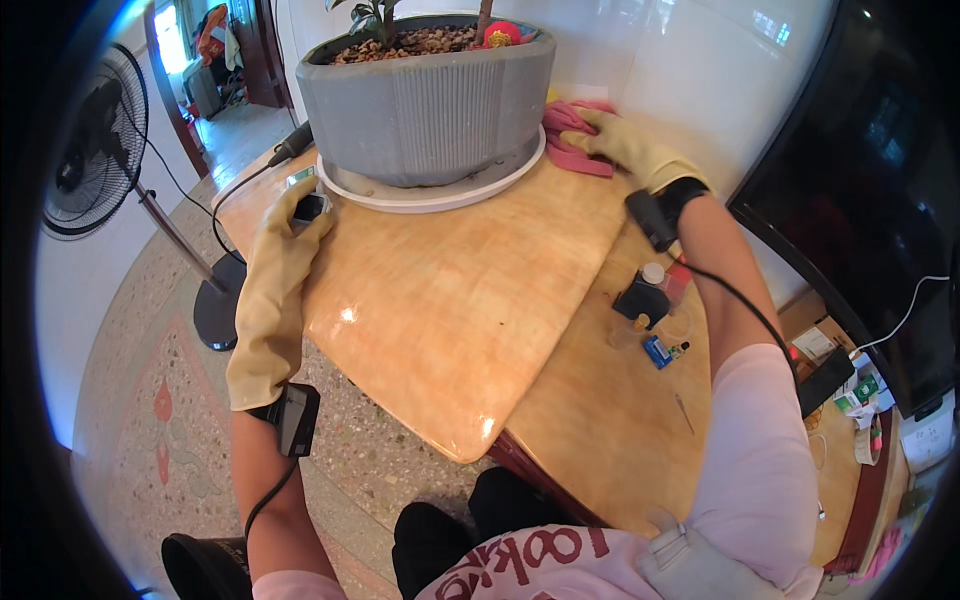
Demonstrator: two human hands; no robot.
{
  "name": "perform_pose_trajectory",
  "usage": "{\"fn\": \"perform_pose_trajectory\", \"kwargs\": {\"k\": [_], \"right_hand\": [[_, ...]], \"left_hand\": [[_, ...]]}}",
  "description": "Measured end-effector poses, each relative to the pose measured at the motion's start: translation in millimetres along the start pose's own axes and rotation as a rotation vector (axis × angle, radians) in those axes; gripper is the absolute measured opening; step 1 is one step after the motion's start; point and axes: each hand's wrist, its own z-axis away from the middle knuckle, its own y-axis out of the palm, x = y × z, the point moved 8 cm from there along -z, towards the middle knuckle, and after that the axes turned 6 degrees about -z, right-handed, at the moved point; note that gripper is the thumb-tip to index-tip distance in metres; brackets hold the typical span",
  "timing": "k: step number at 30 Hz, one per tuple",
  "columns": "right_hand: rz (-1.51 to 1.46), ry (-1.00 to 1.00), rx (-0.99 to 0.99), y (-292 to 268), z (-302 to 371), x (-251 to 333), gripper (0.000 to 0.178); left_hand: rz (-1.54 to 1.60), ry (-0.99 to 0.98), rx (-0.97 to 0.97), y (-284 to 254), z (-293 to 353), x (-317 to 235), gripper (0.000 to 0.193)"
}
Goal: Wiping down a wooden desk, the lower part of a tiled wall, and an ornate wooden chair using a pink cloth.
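Observation:
Both my hands wear beige rubber gloves. My left hand (285, 235) is at the left edge of the wooden tabletop (440, 280), its fingers closed round a small dark and white object (312, 208) whose kind I cannot make out. My right hand (622, 142) reaches to the back right and grips a bunched pink cloth (578, 160) lying on the wood near the wall. Between my hands stands a large grey ribbed plant pot (430, 110) on a white saucer (425, 203). The cloth lies just right of the saucer.
On the lower wooden surface at the right are a black bottle (642, 300), a small blue box (658, 351) and a thin pointed item (684, 412). A large dark screen (850, 190) stands at the right. A standing fan (95, 145) is at the left, beside a doorway.

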Motion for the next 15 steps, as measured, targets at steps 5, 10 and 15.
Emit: {"fn": "perform_pose_trajectory", "kwargs": {"k": [5,10,15], "right_hand": [[0.249,0.011,-0.065,17.3,-63.4,-40.3,0.073],[0.231,0.135,0.083,11.1,-37.8,-29.1,0.064],[-0.027,-0.082,0.142,-0.1,54.3,29.6,0.051]], "left_hand": [[0.019,-0.053,0.04,7.4,3.5,-17.2,0.05],[0.059,0.066,0.011,12.6,-6.7,-0.1,0.052],[0.095,-0.008,0.024,6.0,-3.6,-5.3,0.052]]}}
